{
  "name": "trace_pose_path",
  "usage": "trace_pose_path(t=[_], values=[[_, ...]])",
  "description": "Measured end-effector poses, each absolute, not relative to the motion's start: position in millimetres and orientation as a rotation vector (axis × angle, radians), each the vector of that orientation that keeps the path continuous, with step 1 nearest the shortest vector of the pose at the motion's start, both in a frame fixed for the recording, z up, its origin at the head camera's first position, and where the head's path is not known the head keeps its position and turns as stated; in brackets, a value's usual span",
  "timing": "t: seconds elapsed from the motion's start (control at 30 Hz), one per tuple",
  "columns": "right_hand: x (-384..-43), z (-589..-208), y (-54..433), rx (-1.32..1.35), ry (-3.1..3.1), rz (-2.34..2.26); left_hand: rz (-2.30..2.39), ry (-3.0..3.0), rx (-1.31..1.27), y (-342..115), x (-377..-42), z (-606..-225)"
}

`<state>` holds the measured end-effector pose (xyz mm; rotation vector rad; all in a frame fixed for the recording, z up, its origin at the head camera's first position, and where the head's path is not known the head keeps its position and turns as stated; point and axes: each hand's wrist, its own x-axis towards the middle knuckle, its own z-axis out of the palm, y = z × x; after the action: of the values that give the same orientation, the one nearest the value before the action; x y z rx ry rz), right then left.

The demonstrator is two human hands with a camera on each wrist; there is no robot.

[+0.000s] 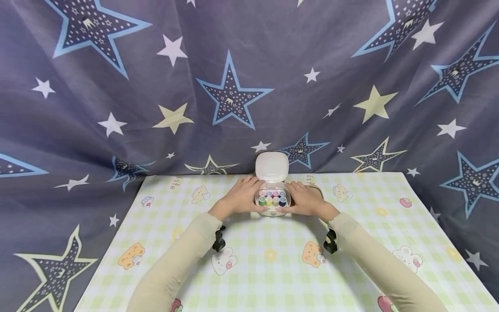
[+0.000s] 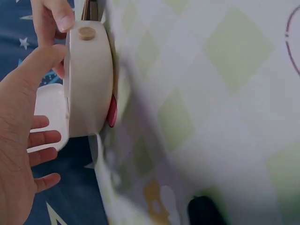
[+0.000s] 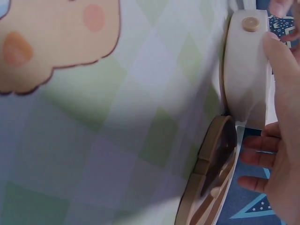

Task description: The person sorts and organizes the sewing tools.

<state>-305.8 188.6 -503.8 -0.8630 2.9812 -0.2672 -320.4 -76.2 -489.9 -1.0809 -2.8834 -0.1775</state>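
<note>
A white sewing box (image 1: pixel 273 212) stands at the back of the table with its lid (image 1: pixel 272 166) raised. Inside sit several thread spools (image 1: pixel 276 201) in different colours, in two rows. My left hand (image 1: pixel 242 193) spans the box's left side, thumb tip at the front rim and the other fingers spread towards the lid. On the opposite side my right hand (image 1: pixel 306 199) mirrors it, its thumb (image 3: pixel 276 54) at the rim near the round tan button (image 3: pixel 251 23). In the right wrist view its other fingers (image 3: pixel 258 157) are spread apart.
A brown-rimmed curved piece (image 3: pixel 218 129) with a dark inside lies beside the box, partly behind my right hand. A star-patterned curtain (image 1: pixel 249 130) hangs directly behind the table. The checked tablecloth (image 1: pixel 269 268) stretches in front, and black straps (image 1: pixel 219 239) hang below the wrists.
</note>
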Motion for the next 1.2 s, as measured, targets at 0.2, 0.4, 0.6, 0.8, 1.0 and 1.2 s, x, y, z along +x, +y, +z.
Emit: trace_pose_path(t=[0.2,0.4,0.6,0.8,1.0,1.2], values=[[-305,-502,189,-0.829,2.948,-0.343,-0.297,-2.969,-1.009,-80,-319,-494],[-304,-500,189,-0.781,2.915,-0.407,-0.404,-2.985,-0.961,-80,-322,-501],[-304,-502,189,-0.772,2.919,-0.434,-0.482,-3.007,-0.932,-79,-323,-502],[-303,-503,188,-0.789,2.918,-0.463,-0.586,-3.021,-0.919,-81,-325,-508],[-302,-505,189,-0.769,2.915,-0.468,-0.634,-3.031,-0.91,-81,-325,-511],[-304,-502,189,-0.784,2.914,-0.462,-0.725,-3.048,-0.893,-82,-325,-507]])
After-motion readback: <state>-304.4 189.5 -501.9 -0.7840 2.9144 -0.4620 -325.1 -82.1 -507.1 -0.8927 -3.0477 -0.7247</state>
